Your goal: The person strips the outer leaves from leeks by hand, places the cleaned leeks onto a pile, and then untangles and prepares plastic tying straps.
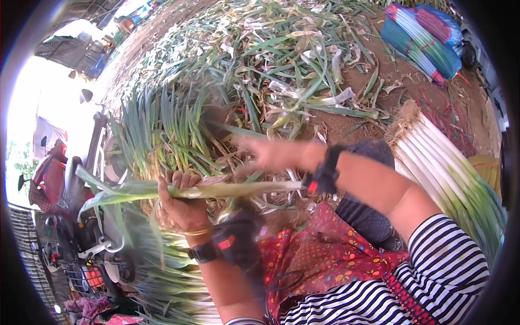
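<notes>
My left hand [184,208] is closed around a long green onion [244,189]. The onion lies level across the view, pale stalk to the right and green leaves to the left. Over the stalk, my right hand [262,154] is smeared by motion, so its fingers and anything in them are unclear. A green leaf strip [241,131] shows just above that hand. Just beyond my left hand sits a heap of untrimmed green onions [162,130] with dry outer leaves. Trimmed onions [184,279] lie side by side below my left hand.
A stack of clean white-stalked onions [444,168] lies at the right, roots toward the top. Stripped leaves [254,49] cover the ground ahead. Wrapped onion bundles [422,40] are at the far right, above red ties [444,114]. Parked motorbikes [81,233] stand left.
</notes>
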### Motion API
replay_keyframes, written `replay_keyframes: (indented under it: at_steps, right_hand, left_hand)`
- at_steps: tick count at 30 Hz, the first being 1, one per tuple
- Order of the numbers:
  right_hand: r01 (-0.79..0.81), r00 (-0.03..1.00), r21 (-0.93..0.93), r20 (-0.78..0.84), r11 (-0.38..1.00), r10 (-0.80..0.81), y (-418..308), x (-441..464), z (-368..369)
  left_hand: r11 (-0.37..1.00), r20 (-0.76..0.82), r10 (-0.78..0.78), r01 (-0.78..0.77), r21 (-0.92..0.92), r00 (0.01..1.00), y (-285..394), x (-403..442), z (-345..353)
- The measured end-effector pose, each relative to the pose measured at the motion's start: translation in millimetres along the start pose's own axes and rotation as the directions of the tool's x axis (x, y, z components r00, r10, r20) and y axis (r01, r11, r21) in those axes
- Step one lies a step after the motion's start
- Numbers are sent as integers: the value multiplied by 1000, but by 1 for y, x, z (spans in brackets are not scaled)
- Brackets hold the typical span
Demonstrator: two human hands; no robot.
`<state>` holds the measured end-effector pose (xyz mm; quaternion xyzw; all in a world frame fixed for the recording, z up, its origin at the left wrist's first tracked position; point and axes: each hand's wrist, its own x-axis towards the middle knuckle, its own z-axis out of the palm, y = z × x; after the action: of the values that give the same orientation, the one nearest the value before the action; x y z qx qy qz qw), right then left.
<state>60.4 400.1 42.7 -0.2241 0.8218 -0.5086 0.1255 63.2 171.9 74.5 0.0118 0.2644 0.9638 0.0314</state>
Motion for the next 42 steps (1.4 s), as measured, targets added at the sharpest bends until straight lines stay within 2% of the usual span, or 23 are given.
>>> replay_keyframes:
  at_steps: [2,3,5,8,10,11,14,15,18,20,23,24,26,28,30,31,34,35,36,38,39,41,42]
  right_hand:
    - [-5,977,282,207,959,-56,-30,-9,29]
    - [0,990,291,134,957,-41,-33,-11,36]
    - [12,1000,307,-6,952,-11,-37,-14,44]
    - [25,978,223,-209,975,22,-38,-21,43]
    - [-29,972,155,-225,987,64,-27,-20,50]
    - [-59,969,122,-230,991,86,-23,-21,53]
    - [-46,965,371,-222,928,137,-31,-27,50]
    - [-76,977,449,-142,890,156,-29,-26,48]
    - [-199,977,644,69,739,203,-18,-26,43]
    - [-292,953,734,172,613,248,-12,-27,44]
    - [-421,906,727,364,543,216,17,-27,49]
    - [-452,891,692,378,562,252,25,-27,53]
    - [-512,858,622,399,592,324,37,-30,62]
    - [-388,903,807,237,446,358,43,-27,63]
    - [-213,902,933,75,289,424,46,-24,65]
    - [-111,886,971,-1,213,464,46,-21,67]
    - [88,845,975,36,-204,534,62,-17,65]
    - [105,910,933,50,-343,412,98,-25,60]
    - [65,917,973,28,-220,398,83,-35,49]
    - [-2,930,999,-14,42,368,49,-56,25]
    - [-43,930,961,-61,271,363,39,-64,20]
    - [-108,951,714,-128,692,281,14,-75,14]
    - [-121,958,527,-161,841,239,2,-80,12]
  left_hand:
    - [997,67,-64,61,39,996,-10,4,13]
    - [992,36,-68,64,108,997,-13,4,20]
    - [884,-11,50,-39,466,999,-22,4,1]
    - [808,-256,93,78,584,962,-31,-9,20]
    - [798,-293,125,80,597,948,-32,-9,14]
    - [743,-279,194,45,668,940,-35,-10,14]
    - [667,-141,182,-17,745,973,-35,-10,20]
    - [696,-161,121,32,717,979,-32,-14,28]
    - [718,-185,146,25,696,972,-30,-7,18]
    - [748,-100,107,-14,663,989,-31,-7,14]
    - [858,-53,24,6,513,998,-31,-12,18]
    - [896,-48,-7,28,443,999,-31,-14,21]
    - [901,14,-52,41,433,999,-35,-19,23]
    - [895,81,-105,59,441,991,-44,-24,26]
    - [878,149,-174,85,471,973,-62,-29,32]
    - [936,-35,-262,263,233,964,-74,-29,38]
    - [962,131,-188,155,226,973,-62,-19,33]
    - [975,75,-134,118,187,988,-50,-14,35]
    - [974,182,-63,21,225,981,-35,-4,28]
    - [962,123,50,-81,262,991,-8,6,30]
    - [963,95,86,-108,249,992,5,10,28]
    - [955,71,141,-154,253,988,31,20,21]
    - [948,72,160,-174,267,984,43,24,16]
